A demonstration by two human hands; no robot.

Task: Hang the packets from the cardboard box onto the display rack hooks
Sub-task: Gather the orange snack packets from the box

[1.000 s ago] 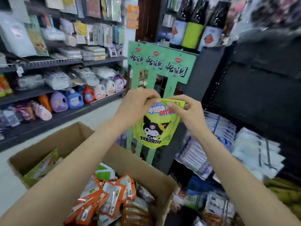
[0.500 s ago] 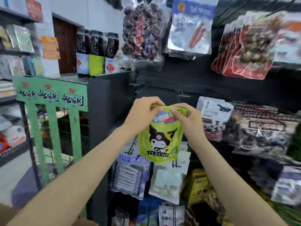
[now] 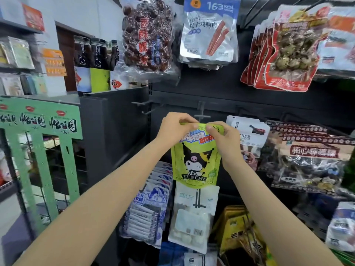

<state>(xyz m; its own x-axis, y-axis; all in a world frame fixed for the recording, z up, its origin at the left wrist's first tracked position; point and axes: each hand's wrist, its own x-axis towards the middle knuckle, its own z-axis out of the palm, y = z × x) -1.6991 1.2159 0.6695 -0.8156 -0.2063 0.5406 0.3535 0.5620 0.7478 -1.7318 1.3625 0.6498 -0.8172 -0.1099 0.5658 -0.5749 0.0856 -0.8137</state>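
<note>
Packet (image 3: 196,160) higher now — lime-green, cartoon-printed.

At frame centre a packet (image 3: 196,160) hangs between two hands, left hand (image 3: 175,128) and right hand (image 3: 223,140), just below a bare hook (image 3: 201,116).

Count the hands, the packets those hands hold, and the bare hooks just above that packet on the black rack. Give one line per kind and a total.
Hands: 2, left hand and right hand
Held packets: 1, lime green cartoon-print packet
Bare hooks: 3, bare dark metal hooks on the black display rack
Total: 6
</note>
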